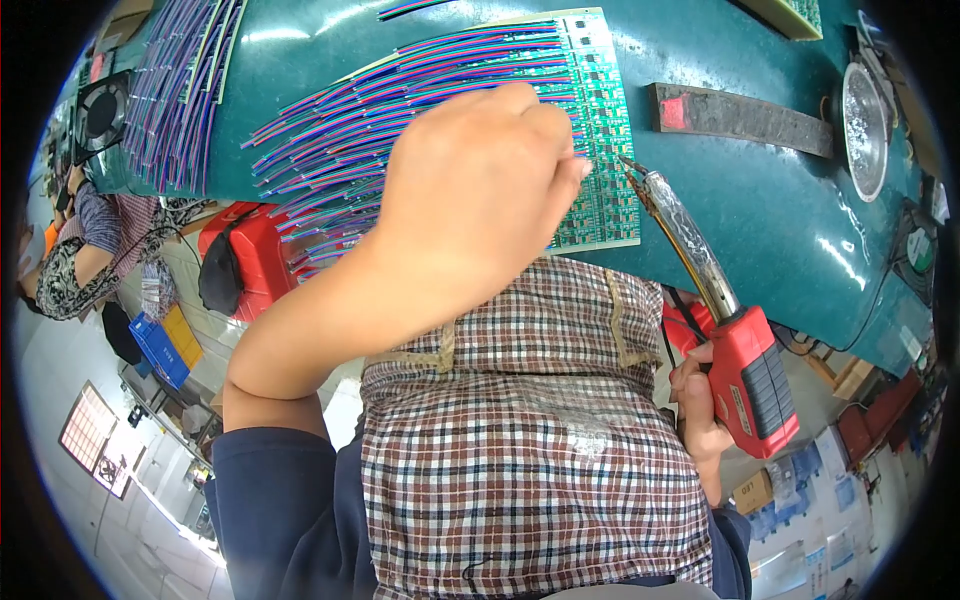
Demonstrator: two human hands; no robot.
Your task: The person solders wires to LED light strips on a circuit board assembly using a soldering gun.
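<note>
A green circuit board panel (605, 125) lies on the table, its rows full of small components. Bundles of thin multicoloured wires (340, 125) fan out leftward from it. Over the board and wires, my left hand (490, 175) is closed, thumb against curled fingers; whatever it pinches is hidden behind it. My right hand (697, 405) grips the handle of a red and black soldering gun (750, 380), low at the right beside my checked apron (530, 430). The gun's long metal barrel slants up and left, with its tip by the board's right edge.
A dark bar (745, 120) with a red patch lies right of the board. Beyond it stands a metal bowl (865, 132). More wired boards (185, 95) rest at the far left, near a black fan (100, 115). Another person (85, 245) sits at left, beside a red stool (255, 255).
</note>
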